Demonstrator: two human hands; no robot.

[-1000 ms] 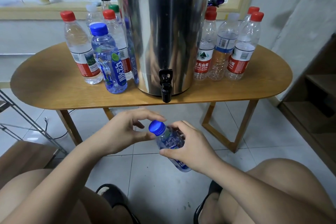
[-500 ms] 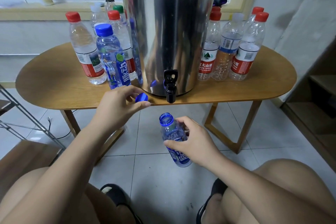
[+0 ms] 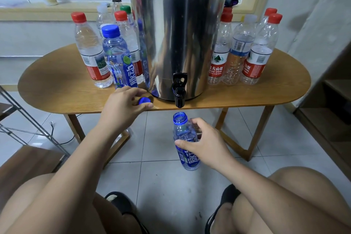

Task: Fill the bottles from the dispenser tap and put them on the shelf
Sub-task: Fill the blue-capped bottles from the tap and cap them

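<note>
In the head view, the right hand (image 3: pixel 205 146), at lower centre, has its grip closed round the uncapped blue bottle (image 3: pixel 182 131), which is upright over the tiled floor, just below and apart from the black tap (image 3: pixel 179 91). The left hand (image 3: pixel 123 108) reaches to the front edge of the table (image 3: pixel 57 89), its grip pinched on the blue cap (image 3: pixel 144 100) beside the steel dispenser (image 3: pixel 180 34). Capped bottles (image 3: pixel 91 53) crowd the table at centre left, and more bottles (image 3: pixel 239 53) stand at centre right. A wooden shelf (image 3: pixel 334 100) shows at the right edge.
</note>
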